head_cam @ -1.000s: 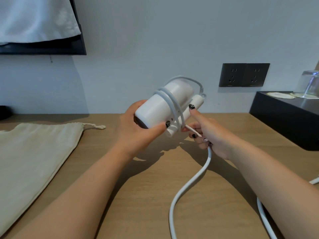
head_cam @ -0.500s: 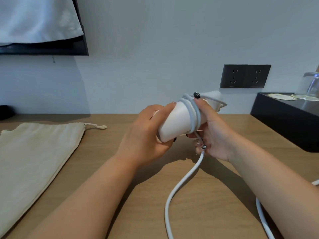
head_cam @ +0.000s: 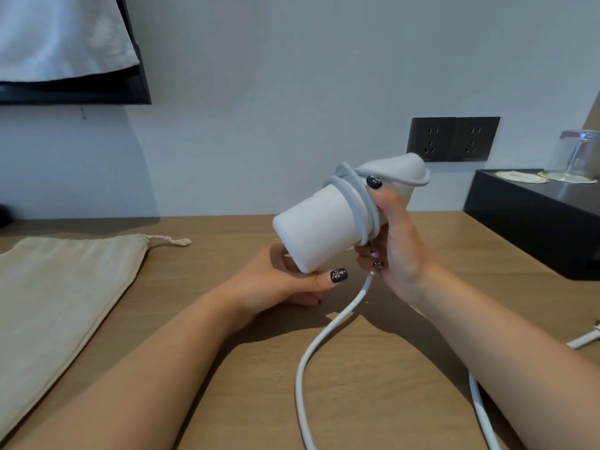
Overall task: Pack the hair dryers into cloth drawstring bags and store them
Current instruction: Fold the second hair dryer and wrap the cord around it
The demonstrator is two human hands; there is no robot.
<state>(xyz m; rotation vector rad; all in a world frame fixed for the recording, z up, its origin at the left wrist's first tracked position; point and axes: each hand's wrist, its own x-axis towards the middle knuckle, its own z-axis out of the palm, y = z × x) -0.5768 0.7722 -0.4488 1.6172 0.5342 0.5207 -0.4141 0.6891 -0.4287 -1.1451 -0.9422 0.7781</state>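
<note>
Head view: wooden desk (head_cam: 373,384), grey wall (sockets (head_cam: 453,139)); both hands grip hair dryer (head_cam: 328,228).

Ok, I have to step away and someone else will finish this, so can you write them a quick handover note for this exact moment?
Left hand: holds the hair dryer from below at its wide end.
Right hand: grips the dryer's other end, thumb pinning the cord loops.
Dryer: held in the air above the table, with a few cord turns around its body.
Bag: lies flat on the table to the left, with nothing put in yet.
Done: winding started.
Left: wind the long loose cord trailing over the table to the right, slide the dryer into the bag, pull the drawstring, store it.
</note>
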